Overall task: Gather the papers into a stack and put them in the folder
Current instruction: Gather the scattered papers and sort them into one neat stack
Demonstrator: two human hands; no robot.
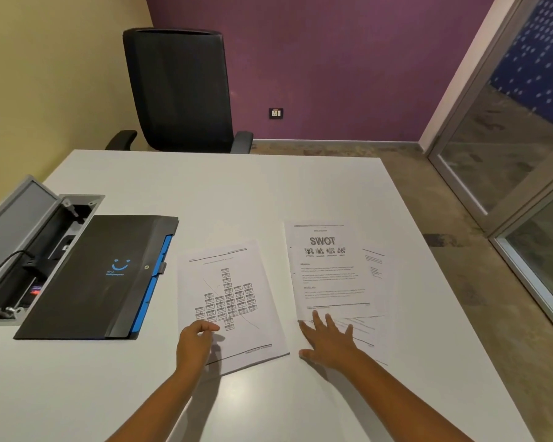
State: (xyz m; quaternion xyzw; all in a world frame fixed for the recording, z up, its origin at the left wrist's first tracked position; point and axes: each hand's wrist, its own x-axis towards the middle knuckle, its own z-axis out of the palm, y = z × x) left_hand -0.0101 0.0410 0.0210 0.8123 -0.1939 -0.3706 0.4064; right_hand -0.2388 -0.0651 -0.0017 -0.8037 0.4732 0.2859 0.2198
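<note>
Printed papers (233, 301) — white, loosely spread.

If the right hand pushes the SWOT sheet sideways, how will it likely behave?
The SWOT sheet is thin and flat, so it probably slides easily on the smooth white table. Loose sheets beneath may shift unevenly. Lifted by one edge, it would likely droop.

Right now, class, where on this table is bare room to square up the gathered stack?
The white table is bare along its far half, toward the black office chair, and along the near edge around the forearms. It is crowded across the middle: black folder with blue tabs, flowchart sheet, SWOT sheets.
</note>
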